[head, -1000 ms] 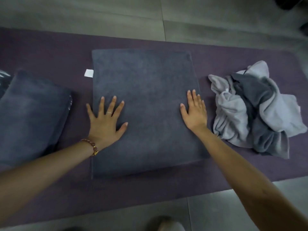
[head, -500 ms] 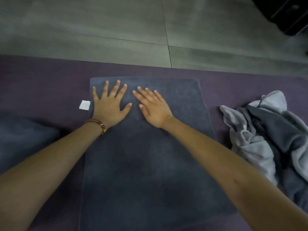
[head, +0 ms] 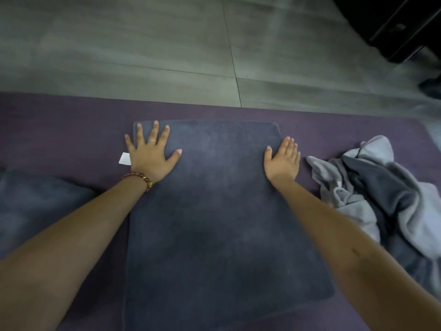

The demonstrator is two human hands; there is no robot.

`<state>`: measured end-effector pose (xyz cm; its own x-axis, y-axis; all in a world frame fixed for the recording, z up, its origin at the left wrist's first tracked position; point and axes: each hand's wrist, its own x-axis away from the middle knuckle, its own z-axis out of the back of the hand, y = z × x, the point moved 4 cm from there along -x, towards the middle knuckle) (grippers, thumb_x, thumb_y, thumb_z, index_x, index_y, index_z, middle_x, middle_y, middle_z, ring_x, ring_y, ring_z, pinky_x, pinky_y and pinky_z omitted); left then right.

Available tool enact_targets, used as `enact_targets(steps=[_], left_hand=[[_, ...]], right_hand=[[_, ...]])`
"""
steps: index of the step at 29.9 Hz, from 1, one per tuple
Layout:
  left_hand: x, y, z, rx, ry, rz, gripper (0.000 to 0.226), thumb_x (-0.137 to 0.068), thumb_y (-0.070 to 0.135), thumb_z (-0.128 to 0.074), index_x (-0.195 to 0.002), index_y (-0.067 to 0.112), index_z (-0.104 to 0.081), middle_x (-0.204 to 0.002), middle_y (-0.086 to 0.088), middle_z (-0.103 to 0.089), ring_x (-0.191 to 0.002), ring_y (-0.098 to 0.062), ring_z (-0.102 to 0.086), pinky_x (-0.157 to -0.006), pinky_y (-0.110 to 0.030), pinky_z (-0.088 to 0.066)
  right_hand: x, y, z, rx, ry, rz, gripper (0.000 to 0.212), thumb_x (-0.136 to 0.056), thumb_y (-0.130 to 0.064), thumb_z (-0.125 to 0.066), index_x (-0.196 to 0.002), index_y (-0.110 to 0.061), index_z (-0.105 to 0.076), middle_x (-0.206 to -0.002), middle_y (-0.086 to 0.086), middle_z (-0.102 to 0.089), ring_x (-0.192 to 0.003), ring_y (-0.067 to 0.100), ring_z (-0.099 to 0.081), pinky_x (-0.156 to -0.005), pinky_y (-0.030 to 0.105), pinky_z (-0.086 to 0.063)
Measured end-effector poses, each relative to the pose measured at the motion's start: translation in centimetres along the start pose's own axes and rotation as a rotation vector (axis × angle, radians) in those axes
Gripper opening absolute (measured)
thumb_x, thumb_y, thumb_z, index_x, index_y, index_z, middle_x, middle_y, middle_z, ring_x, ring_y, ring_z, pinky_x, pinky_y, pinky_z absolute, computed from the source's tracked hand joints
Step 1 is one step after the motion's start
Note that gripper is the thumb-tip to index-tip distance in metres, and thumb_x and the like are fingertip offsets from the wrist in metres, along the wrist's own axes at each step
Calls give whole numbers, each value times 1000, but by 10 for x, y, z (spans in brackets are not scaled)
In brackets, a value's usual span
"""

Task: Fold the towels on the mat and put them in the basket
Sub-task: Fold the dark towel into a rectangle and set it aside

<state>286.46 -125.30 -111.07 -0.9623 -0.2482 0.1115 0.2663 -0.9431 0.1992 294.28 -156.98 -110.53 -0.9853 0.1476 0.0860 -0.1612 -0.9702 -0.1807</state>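
A dark grey towel (head: 214, 211) lies folded flat on the purple mat (head: 71, 120). My left hand (head: 152, 156) presses its far left corner with fingers spread and straight, beside a small white label (head: 124, 159). My right hand (head: 284, 160) lies flat on the towel's far right edge, fingers together. A crumpled heap of light and dark grey towels (head: 381, 187) sits on the mat to the right. Another folded dark towel (head: 35, 206) rests at the left edge. No basket is in view.
Grey floor tiles (head: 167, 44) stretch beyond the mat's far edge. A black piece of furniture (head: 393, 25) stands at the top right corner, with a dark object (head: 432, 88) on the floor below it.
My right hand has slid from the towel's middle out to its right edge. My left hand has stayed at the far left corner. The view has shifted slightly forward.
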Motion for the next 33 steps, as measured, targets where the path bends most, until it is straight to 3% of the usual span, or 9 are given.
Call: enact_targets(steps=[3,7,12,17,22,25,27,30,33], left_hand=[[49,9,-8,158,-32,90,64,-97,53,-25,-152,23,-12,-160,-7,0,-144,-37,9,-112,-58,7],[153,4,-26,-25,-8,-164,65,-90,49,-24,-147,17,-33,-152,-17,-28,-137,-49,-22,-108,-63,-16],[227,-25,-28,-100,-34,-245,65,-92,47,-20,-149,19,-25,-156,-12,-20,-141,-42,-17,-111,-58,-17],[264,-32,-25,-183,-37,-278,69,-91,49,-16,-150,12,-20,-157,-17,-14,-144,-39,-7,-112,-51,8],[323,-18,-35,-314,-86,-790,66,-94,43,-25,-152,15,-9,-159,-7,-3,-146,-18,8,-116,-46,-6],[334,-28,-34,-319,-46,-805,68,-94,42,-25,-152,17,-1,-158,-5,9,-146,-18,10,-115,-41,-7],[333,-29,-32,-346,-33,-799,67,-93,34,-26,-151,14,2,-158,-8,7,-145,-21,15,-115,-39,-6],[338,-19,-29,-451,-100,-848,67,-93,3,-24,-144,7,20,-157,-17,4,-143,-26,15,-116,-36,-13],[339,-6,-19,-421,-151,-839,78,-88,-5,-50,-147,5,-1,-156,-19,-12,-143,-29,-22,-104,-30,-38]], right_hand=[[59,12,-5,70,28,146,68,-99,-43,-20,-150,-2,-2,-159,12,1,-147,23,2,-117,34,9],[151,54,-5,67,-93,459,71,-91,-48,-10,-150,-8,-11,-155,-1,-1,-143,10,-3,-116,24,7],[229,135,8,67,-44,398,60,-92,-36,-27,-147,-11,-31,-152,4,-28,-140,24,-30,-115,28,-8],[259,159,9,77,-56,205,71,-89,-45,-13,-149,-8,-20,-157,11,-17,-144,26,-19,-118,40,-11],[285,150,5,112,-170,360,72,-86,-55,-7,-150,-23,-3,-158,-3,-2,-146,18,-7,-117,30,0],[289,170,8,65,-161,233,75,-86,-58,-11,-152,-22,-7,-159,0,-3,-147,19,-8,-118,32,-2],[290,180,13,43,-111,160,72,-89,-51,-18,-151,-16,-16,-159,5,-12,-145,23,-16,-118,34,-4],[296,173,27,131,67,437,52,-91,-34,-33,-132,-9,-53,-144,11,-45,-132,26,-40,-111,40,-20],[302,162,35,141,170,655,34,-84,-20,-42,-104,-11,-69,-113,6,-67,-96,25,-63,-78,34,-48]])
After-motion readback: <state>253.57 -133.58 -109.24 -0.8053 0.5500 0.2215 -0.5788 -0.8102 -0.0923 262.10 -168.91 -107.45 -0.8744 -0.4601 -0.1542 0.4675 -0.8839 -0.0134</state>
